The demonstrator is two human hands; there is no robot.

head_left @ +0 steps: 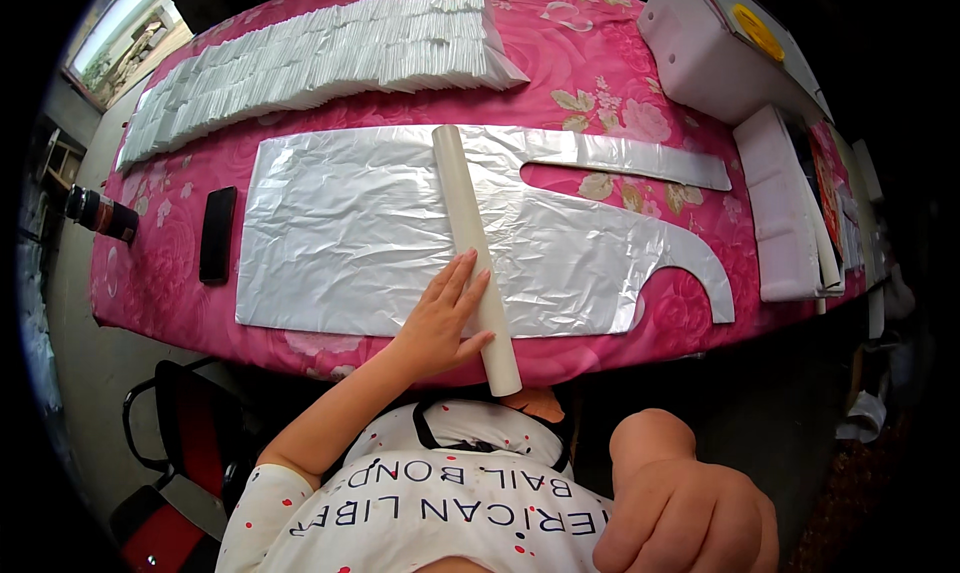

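Observation:
A pale cardboard-like tube (462, 198) lies across a flat, silvery-white plastic vest bag (340, 228), its near end reaching past the table's front edge. My left hand (440, 318) rests on the lower half of the tube, fingers stretched out and thumb apart against its side. The bag's surface is wrinkled, and its two handle strips point right, the nearer one curving downward. At the lower right, my right hand (690, 503) is raised close to the camera, away from the table. Its fingers are curled in, and anything inside them is hidden.
Rows of folded white plastic pieces (330, 58) line the table's far left side. A black phone (217, 235) and a dark bottle (102, 214) are at the left. White foam boxes (780, 208) stand on the right. Below left is a red-and-black chair (195, 423). Pink floral cloth (560, 358) covers the table.

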